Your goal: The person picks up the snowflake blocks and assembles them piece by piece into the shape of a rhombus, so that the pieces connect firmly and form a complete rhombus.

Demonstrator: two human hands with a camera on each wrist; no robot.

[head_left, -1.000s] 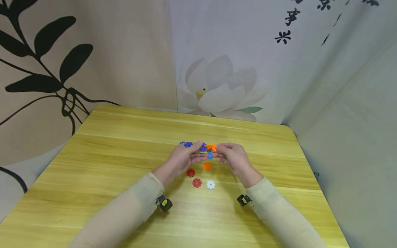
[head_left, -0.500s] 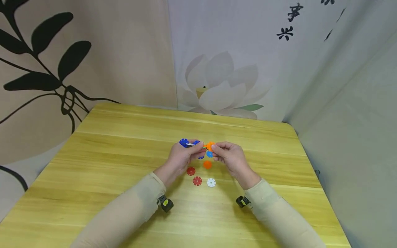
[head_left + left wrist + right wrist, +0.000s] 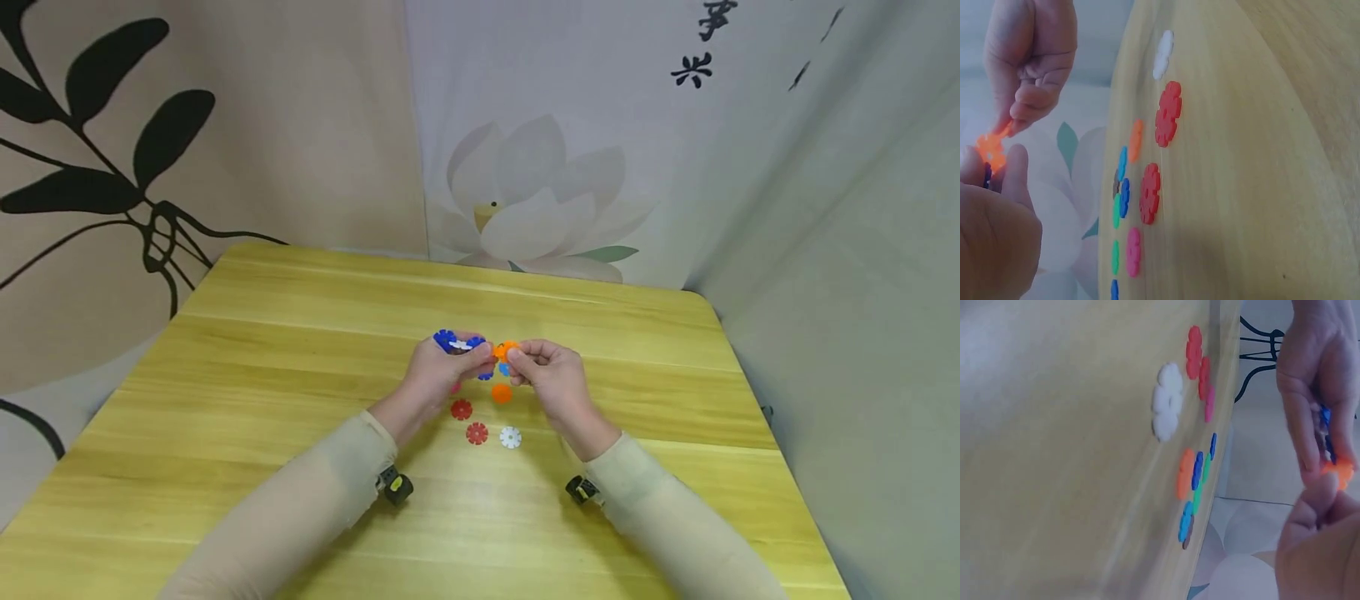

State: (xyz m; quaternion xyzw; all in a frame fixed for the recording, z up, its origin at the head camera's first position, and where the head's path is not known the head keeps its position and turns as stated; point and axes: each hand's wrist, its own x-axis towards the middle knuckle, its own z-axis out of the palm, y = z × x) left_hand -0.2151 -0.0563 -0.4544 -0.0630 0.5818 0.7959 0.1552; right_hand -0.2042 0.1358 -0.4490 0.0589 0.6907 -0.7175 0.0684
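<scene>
Two bare hands meet over the yellow wood-grain counter (image 3: 337, 400). Curled fingers of the left hand (image 3: 438, 367) grip a cluster of notched dark blue and white plastic discs (image 3: 445, 339); those of the right hand (image 3: 553, 371) pinch an orange notched plastic piece (image 3: 507, 349) at the left fingertips. Whether it is one disc or more, the pictures do not settle.

On the counter, below and nearer the wearer than the fingers, the head view shows an orange plastic disc (image 3: 502, 394), two red notched plastic discs (image 3: 477, 433) and a white notched plastic disc (image 3: 511, 437). A pink plastic disc (image 3: 456, 387) peeps out under the left hand; a light blue plastic disc (image 3: 505, 369) is partly covered by the right fingers.

Both wrist views, looking low along the counter, reveal what the head view does not: two green plastic discs (image 3: 1117, 211) and a thin brown disc (image 3: 1116, 184), lower than the fingers, with two dark blue plastic discs (image 3: 1197, 470) close by.

Brushed black characters (image 3: 692, 71) on the backdrop (image 3: 300, 125), beyond the fingers, appear only in the head view; the lower reads 兴, the upper apparently 事.
</scene>
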